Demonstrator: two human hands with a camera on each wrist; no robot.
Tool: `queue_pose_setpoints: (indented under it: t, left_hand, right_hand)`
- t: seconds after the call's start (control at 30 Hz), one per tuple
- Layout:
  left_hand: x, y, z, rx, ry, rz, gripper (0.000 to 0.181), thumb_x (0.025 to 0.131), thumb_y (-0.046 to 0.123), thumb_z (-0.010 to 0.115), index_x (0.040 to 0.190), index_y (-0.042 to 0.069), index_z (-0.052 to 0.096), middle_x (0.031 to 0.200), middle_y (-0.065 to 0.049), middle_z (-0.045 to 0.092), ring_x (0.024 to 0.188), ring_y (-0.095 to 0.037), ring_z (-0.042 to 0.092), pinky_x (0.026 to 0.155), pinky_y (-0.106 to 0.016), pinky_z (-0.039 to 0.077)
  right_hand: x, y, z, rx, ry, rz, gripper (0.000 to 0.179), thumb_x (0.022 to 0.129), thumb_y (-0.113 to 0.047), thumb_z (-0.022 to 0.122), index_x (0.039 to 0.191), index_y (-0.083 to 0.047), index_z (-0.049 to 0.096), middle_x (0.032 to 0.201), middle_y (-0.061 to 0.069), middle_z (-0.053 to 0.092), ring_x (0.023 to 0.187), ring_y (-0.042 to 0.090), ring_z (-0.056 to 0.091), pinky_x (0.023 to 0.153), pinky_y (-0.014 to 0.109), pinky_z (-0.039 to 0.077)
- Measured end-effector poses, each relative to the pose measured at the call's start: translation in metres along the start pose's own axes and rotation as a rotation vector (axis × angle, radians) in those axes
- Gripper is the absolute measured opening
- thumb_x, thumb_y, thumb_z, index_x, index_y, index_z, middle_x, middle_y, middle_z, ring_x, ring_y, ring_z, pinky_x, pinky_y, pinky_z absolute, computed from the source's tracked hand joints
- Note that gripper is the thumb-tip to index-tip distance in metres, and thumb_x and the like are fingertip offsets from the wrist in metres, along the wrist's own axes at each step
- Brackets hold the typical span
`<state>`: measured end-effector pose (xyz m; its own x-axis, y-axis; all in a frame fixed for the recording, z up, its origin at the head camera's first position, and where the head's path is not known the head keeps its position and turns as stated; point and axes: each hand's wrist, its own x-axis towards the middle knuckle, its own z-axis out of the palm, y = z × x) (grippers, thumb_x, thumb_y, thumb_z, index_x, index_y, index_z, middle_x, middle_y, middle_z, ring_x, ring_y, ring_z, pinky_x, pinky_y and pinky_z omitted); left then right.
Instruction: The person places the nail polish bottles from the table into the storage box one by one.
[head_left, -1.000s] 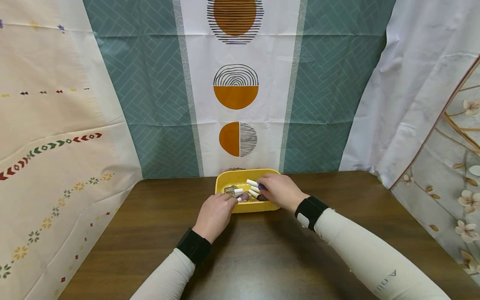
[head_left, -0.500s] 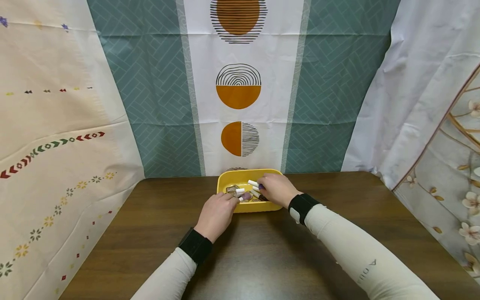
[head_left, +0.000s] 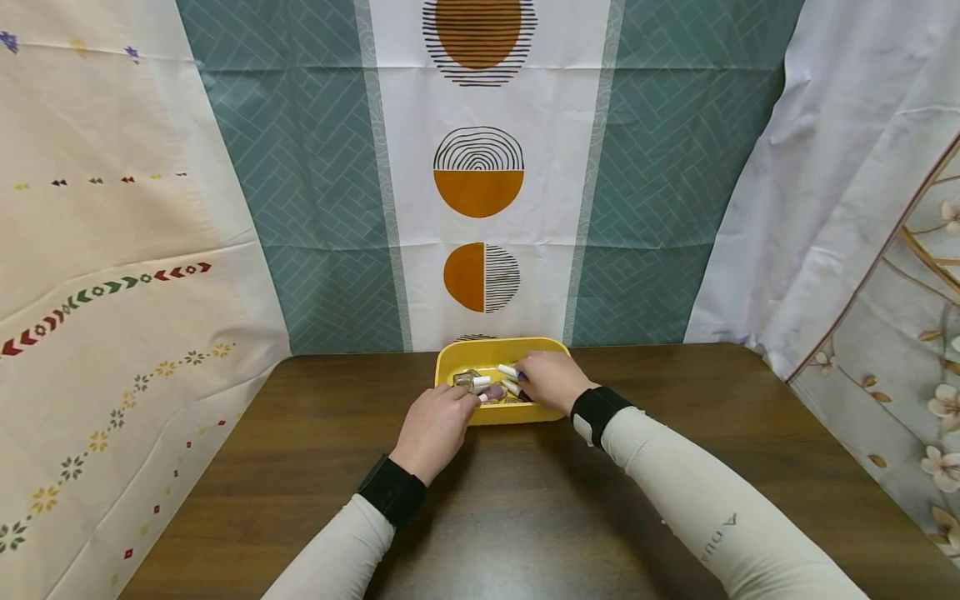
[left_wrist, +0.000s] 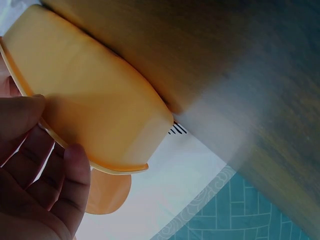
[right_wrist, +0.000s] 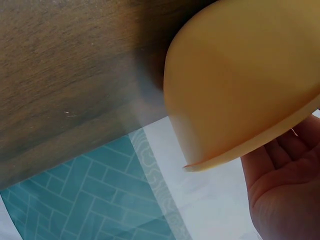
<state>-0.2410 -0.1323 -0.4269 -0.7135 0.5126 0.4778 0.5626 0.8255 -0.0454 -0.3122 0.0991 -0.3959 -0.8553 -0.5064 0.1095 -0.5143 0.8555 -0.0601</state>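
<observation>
A yellow plastic basket stands at the back of the table with several small nail polish bottles inside, mostly white-capped. My left hand grips its near-left rim; in the left wrist view the thumb lies against the outer wall and some fingers go behind the rim. My right hand reaches over the right side and holds a purple nail polish bottle, its white cap pointing left. A mauve bottle and a clear bottle lie between the hands. In the right wrist view the basket wall hides my fingertips.
The dark wooden table extends in front of the basket and to both sides. Right behind the basket hangs a patterned curtain. Pale cloths hang at the left and right.
My right hand lowers the purple bottle slightly into the basket, and its forearm shifts left. The left hand keeps its place on the rim. The whole head view has shifted slightly.
</observation>
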Motion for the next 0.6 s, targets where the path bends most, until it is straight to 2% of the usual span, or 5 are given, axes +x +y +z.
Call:
queue_pose_setpoints:
  t: [0.43, 0.6]
  left_hand:
    - [-0.0003, -0.0011, 0.0014, 0.008, 0.017, 0.012, 0.010, 0.097, 0.014, 0.088, 0.105, 0.014, 0.083, 0.102, -0.002, 0.079, 0.088, -0.022, 0.068, 0.080, -0.035, 0.060]
    - [0.0000, -0.0004, 0.0007, 0.006, 0.005, 0.007, 0.011, 0.097, 0.014, 0.088, 0.106, 0.013, 0.083, 0.103, -0.002, 0.079, 0.088, -0.022, 0.068, 0.080, -0.035, 0.060]
  right_hand:
    - [0.0038, -0.0010, 0.0005, 0.011, -0.033, 0.011, 0.011, 0.102, -0.018, 0.082, 0.103, -0.009, 0.078, 0.082, 0.001, 0.064, 0.077, 0.023, 0.056, 0.080, 0.039, 0.055]
    - [0.0045, -0.0006, 0.0022, 0.001, -0.037, 0.009, 0.010, 0.102, -0.019, 0.082, 0.101, -0.010, 0.077, 0.081, 0.001, 0.063, 0.077, 0.022, 0.056, 0.080, 0.038, 0.054]
